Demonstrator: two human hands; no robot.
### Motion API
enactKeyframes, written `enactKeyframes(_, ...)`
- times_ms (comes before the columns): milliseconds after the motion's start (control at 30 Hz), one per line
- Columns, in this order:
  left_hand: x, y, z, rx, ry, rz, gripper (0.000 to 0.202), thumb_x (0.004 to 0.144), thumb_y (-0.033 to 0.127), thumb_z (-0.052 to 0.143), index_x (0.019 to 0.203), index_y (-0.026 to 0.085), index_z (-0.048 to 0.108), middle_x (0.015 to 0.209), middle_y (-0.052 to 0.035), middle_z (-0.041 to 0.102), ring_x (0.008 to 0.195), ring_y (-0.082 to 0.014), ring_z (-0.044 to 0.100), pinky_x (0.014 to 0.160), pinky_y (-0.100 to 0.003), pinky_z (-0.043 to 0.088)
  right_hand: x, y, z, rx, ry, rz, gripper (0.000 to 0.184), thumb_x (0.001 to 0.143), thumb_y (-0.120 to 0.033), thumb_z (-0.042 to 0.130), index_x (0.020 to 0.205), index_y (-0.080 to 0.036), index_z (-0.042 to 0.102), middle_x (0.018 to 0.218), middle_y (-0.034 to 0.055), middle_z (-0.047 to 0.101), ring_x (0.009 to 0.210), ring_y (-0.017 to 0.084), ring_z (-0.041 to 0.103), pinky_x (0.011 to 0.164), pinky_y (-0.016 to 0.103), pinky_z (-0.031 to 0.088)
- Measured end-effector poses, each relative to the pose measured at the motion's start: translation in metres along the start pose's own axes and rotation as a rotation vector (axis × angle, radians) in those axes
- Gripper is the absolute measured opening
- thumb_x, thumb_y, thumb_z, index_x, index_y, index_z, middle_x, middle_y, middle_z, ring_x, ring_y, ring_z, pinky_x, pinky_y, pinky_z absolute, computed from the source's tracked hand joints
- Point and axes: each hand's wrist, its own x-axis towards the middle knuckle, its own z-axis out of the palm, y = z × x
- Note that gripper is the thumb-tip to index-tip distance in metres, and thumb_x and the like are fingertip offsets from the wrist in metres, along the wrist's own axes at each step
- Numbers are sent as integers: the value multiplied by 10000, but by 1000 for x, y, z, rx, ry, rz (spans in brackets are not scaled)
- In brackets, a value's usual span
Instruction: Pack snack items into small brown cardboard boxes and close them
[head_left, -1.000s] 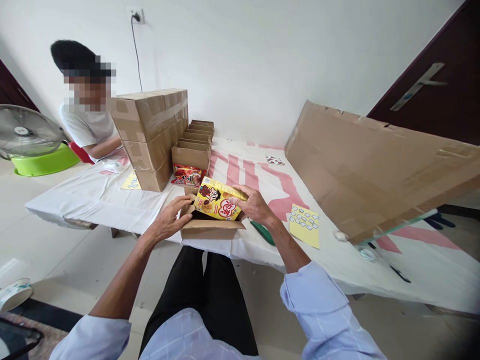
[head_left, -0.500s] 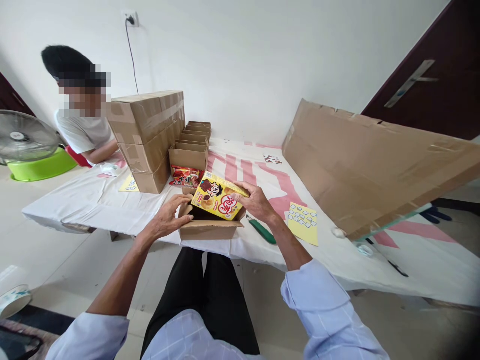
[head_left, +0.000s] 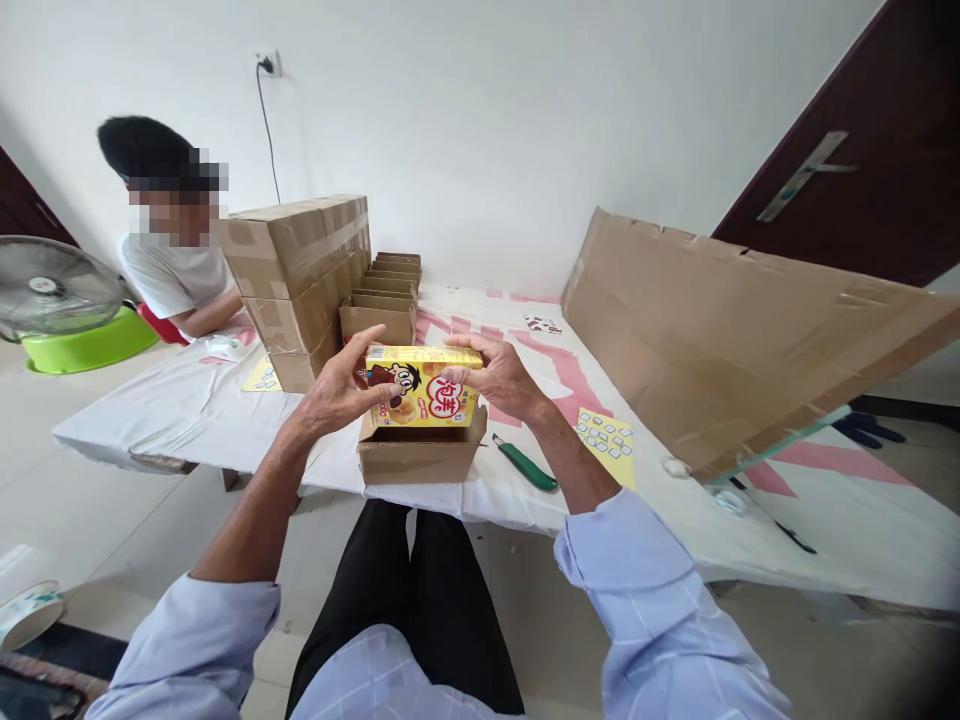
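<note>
A yellow snack box (head_left: 422,390) with a cartoon face stands upright above a small open cardboard carton (head_left: 417,456) at the table's front edge. My left hand (head_left: 336,390) grips the box's left end, fingers curled round it. My right hand (head_left: 498,377) holds its right end, with the thumb on the front face. A red snack packet (head_left: 360,375) peeks out behind the box, mostly hidden.
A green-handled cutter (head_left: 526,466) and a yellow sticker sheet (head_left: 606,436) lie right of the carton. Stacked sealed cartons (head_left: 300,275) and a row of open cartons (head_left: 386,290) stand behind. A large flat cardboard sheet (head_left: 727,330) leans at right. Another person (head_left: 176,255) sits at far left by a fan (head_left: 52,290).
The yellow box was lying tilted over the carton; now both hands have raised it upright, face toward me. My left hand moved from the carton's edge onto the box.
</note>
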Motion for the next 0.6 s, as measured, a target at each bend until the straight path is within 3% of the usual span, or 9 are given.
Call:
enactKeyframes(100,-2,16,-3,-145,34,-90,760,708,469,992,1359,187,718,1249,-108,766,1040,-296,789,916,-421,686,4,-15,2,-68,110,-81,705,858,-696,838,1347,-199,728,1257,101,734,1073,255,716,886,395,655)
enactKeyframes(267,-31,36,-10,-319,356,-190,697,643,474,1031,1191,176,720,1059,-82,811,935,-266,802,816,-373,691,-25,-27,12,-240,322,-204,628,1037,-612,668,1554,-268,571,1469,139,643,1281,296,651,1043,466,601)
enactKeyframes(333,-50,38,-11,-407,450,-259,696,635,477,1033,1174,185,702,1033,-72,819,875,-252,803,748,-354,688,-44,-20,23,-379,234,-197,565,1055,-537,668,1544,-266,586,1463,143,654,1307,316,645,1086,507,576)
enactKeyframes(433,-78,33,-9,-500,538,-335,697,594,461,1048,1121,188,682,998,-55,820,825,-234,799,707,-333,681,-65,1,45,-731,-78,-120,595,948,-428,831,1485,-247,649,1406,144,703,1307,355,654,1125,552,537)
enactKeyframes(500,-96,27,-5,-530,563,-367,697,579,455,1051,1104,183,682,1001,-56,819,838,-236,803,717,-333,681,-70,18,59,-966,-238,-16,581,891,-320,884,1433,-247,688,1313,130,754,1233,348,692,1090,522,545)
enactKeyframes(600,-118,19,3,-572,557,-427,728,566,468,1053,1132,177,701,1029,-74,824,859,-266,814,738,-377,694,-65,37,72,-1184,-312,103,266,958,-142,742,1205,-231,789,1139,124,805,1090,301,743,967,413,568)
